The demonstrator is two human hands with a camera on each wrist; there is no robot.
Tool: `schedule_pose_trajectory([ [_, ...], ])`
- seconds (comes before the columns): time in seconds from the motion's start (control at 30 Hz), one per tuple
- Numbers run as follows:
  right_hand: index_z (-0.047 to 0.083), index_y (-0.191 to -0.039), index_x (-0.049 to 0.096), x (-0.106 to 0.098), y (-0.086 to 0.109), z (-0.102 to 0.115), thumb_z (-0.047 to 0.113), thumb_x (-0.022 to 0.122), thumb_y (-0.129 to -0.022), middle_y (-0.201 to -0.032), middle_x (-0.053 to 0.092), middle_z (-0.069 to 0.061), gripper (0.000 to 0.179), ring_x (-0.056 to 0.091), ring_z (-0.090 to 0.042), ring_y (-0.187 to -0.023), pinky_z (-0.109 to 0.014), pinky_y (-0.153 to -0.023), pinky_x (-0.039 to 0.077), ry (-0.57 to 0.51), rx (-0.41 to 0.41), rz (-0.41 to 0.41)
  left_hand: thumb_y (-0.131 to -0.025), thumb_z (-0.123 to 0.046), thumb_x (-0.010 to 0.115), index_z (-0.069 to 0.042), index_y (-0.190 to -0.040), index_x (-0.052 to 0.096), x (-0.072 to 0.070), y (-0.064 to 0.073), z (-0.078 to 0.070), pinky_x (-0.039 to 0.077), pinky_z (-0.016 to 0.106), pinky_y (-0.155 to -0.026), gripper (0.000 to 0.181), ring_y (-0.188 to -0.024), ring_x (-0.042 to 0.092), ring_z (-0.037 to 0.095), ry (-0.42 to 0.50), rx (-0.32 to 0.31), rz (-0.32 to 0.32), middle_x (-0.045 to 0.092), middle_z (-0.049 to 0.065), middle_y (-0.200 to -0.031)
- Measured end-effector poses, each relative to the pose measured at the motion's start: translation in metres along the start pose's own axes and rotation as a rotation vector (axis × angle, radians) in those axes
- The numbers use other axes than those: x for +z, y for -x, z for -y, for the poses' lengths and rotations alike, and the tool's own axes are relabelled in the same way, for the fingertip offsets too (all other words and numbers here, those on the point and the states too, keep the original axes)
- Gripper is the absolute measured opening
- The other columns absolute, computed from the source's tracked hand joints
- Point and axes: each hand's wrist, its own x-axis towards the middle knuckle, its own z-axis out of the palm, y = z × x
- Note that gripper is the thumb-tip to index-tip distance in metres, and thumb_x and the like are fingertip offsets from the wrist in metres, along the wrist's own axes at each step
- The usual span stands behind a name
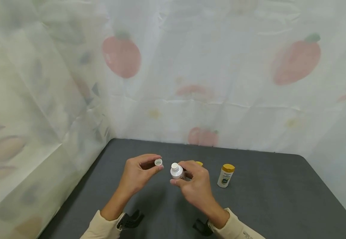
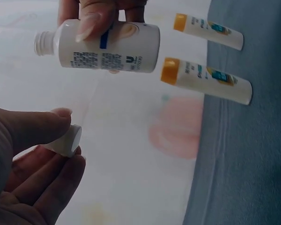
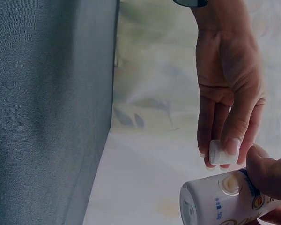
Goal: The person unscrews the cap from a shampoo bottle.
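Note:
My left hand (image 1: 138, 173) pinches a small white screw cap (image 1: 158, 162) between thumb and fingertips, its hollow side showing in the head view. Just to the right, my right hand (image 1: 195, 179) grips a small white bottle (image 1: 176, 170) around its body. The bottle's threaded neck (image 2: 44, 43) is bare, and the cap is held apart from it. Printed text and a blue mark show on the bottle's side in the left wrist view. Both hands are above the dark grey table.
A white bottle with a yellow cap (image 1: 226, 175) stands on the table (image 1: 268, 199) to the right of my right hand. A second yellow-capped bottle (image 2: 208, 32) is mostly hidden behind that hand in the head view. Fruit-printed sheeting (image 1: 167, 76) hangs behind and at left.

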Motion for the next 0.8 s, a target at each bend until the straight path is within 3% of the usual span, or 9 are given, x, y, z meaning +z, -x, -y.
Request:
schedule_pose_trajectory([
  [0.27,0.016,-0.099,0.077,0.008,-0.003,-0.003,0.000,0.096,-0.067,-0.097,0.070,0.001,0.041,0.072,-0.013,-0.090,-0.031,-0.079,0.066,0.021,-0.013,-0.012,-0.085,-0.004,0.085,-0.009,-0.117,0.079,0.002,0.000,0.011,0.065,0.029,-0.086,0.033,-0.103,0.078,0.028,-0.035,0.030,-0.018,0.076,0.011,-0.118],
  [0.57,0.014,-0.102,0.077,0.020,-0.005,-0.007,-0.003,0.093,-0.071,-0.098,0.068,-0.003,0.039,0.073,-0.021,-0.093,-0.034,-0.083,0.066,-0.035,0.006,-0.010,-0.084,-0.006,0.086,-0.011,-0.117,0.080,0.001,-0.002,0.016,0.064,0.023,-0.083,0.034,-0.104,0.079,0.025,-0.017,-0.128,-0.012,0.080,0.009,-0.115],
  [0.8,0.012,-0.103,0.077,0.028,-0.009,-0.009,-0.003,0.092,-0.072,-0.099,0.069,-0.005,0.037,0.075,-0.024,-0.095,-0.031,-0.085,0.065,-0.074,0.063,-0.021,-0.084,-0.009,0.088,-0.015,-0.115,0.081,-0.001,-0.003,0.020,0.063,0.021,-0.079,0.032,-0.100,0.079,0.023,-0.059,-0.161,-0.033,0.081,0.007,-0.111],
])
